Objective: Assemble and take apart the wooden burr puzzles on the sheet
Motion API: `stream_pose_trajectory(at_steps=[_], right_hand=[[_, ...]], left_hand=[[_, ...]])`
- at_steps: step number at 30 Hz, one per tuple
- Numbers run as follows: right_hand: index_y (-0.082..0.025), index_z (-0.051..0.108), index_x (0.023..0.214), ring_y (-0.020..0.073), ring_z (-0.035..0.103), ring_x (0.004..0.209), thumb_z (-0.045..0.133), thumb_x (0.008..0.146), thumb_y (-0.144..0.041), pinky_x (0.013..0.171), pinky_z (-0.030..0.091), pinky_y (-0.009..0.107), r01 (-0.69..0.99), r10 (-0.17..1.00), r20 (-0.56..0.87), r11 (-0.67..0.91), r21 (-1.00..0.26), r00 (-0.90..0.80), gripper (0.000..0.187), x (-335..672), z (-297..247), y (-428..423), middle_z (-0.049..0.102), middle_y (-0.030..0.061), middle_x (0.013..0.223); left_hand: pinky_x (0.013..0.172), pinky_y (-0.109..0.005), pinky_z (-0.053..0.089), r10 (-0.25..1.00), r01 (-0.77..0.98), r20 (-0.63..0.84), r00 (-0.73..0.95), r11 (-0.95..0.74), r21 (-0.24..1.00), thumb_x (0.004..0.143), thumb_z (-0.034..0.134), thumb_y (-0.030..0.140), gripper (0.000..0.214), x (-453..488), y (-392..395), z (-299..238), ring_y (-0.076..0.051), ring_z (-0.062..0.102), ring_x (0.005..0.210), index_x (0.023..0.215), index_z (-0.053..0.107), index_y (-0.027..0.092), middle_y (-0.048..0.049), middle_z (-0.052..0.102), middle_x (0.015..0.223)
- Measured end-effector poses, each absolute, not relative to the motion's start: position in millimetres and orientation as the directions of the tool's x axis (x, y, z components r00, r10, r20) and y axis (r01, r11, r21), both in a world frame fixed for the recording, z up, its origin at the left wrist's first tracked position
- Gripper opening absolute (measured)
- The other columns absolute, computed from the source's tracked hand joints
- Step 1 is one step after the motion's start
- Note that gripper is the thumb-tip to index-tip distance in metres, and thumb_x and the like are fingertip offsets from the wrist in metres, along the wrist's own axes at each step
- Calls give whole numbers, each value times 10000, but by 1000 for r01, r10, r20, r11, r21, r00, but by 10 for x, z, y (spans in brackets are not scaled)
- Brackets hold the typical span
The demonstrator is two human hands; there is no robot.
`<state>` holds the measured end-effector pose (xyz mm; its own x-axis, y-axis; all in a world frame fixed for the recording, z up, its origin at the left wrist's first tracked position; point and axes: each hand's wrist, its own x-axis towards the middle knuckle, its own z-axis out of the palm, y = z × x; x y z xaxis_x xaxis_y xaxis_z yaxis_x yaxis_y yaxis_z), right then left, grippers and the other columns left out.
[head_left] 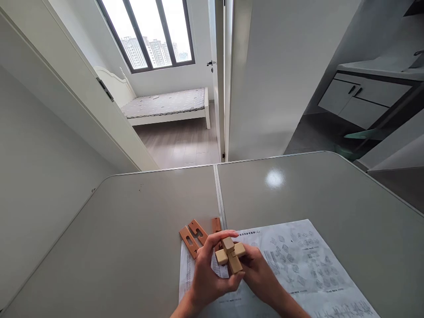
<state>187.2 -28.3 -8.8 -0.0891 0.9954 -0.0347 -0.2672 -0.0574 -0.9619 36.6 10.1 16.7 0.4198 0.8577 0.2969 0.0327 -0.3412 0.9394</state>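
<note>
A pale wooden interlocking burr puzzle (233, 260), cross-shaped with blocks sticking out several ways, is held up over the printed sheet. My left hand (212, 276) grips it between the thumb at its lower end and the fingers over its top. From the right side my right hand (260, 271) holds the same puzzle; its fingertips are mostly hidden behind the wood. Just beyond my left hand lie reddish-brown slotted wooden pieces: one (189, 242) at the left, another (198, 231) beside it, and a third (216, 225) partly covered by my fingers.
A large paper sheet (318, 274) with printed puzzle diagrams lies under my hands. The grey table (142, 238) has a metal seam (218, 194) across it and a raised rim. Beyond its far edge are a doorway, a bed (168, 106) and a cabinet (364, 95).
</note>
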Motion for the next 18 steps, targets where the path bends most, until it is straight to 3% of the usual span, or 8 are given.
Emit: stream_pose_trajectory(at_steps=[3,7,12,15,18], right_hand=[[-175,683,820,145,520,622,708,954,-509,590,476,258,-295,992,-31,-67,-953,-124,361,1868,-97,-275,608,10,723],[-169,674,887,128,510,603,745,938,-528,558,474,242,-344,979,-39,-108,-933,-202,369,1901,-88,-257,601,2,735],[-169,687,1001,126,560,613,722,969,-527,524,498,228,-389,963,-35,-142,-910,-268,361,1991,14,-215,626,22,809],[-162,694,1076,114,571,590,689,993,-528,535,505,235,-429,957,-26,-154,-890,-289,375,2028,-6,-197,647,34,856],[-157,681,1170,103,559,545,643,1025,-507,532,510,241,-524,952,-34,-197,-829,-303,381,2028,-106,-193,624,11,820]], left_hand=[[891,-379,628,870,27,235,433,-273,962,773,825,311,575,350,96,176,-292,756,1016,1301,609,233,-129,733,1268],[889,-381,645,881,-8,174,441,-190,982,786,824,330,564,342,73,185,-325,737,1106,1296,608,223,-140,717,1307],[715,-332,672,894,-91,113,433,-81,993,846,804,437,577,360,43,202,-300,742,1034,1339,569,251,-148,648,1432],[795,-367,671,903,-74,106,416,-82,994,849,804,398,569,366,43,222,-280,741,1009,1348,568,262,-137,648,1437],[925,-402,637,916,-29,100,388,-97,995,841,781,272,554,361,48,231,-318,706,1161,1353,570,258,-134,657,1425]])
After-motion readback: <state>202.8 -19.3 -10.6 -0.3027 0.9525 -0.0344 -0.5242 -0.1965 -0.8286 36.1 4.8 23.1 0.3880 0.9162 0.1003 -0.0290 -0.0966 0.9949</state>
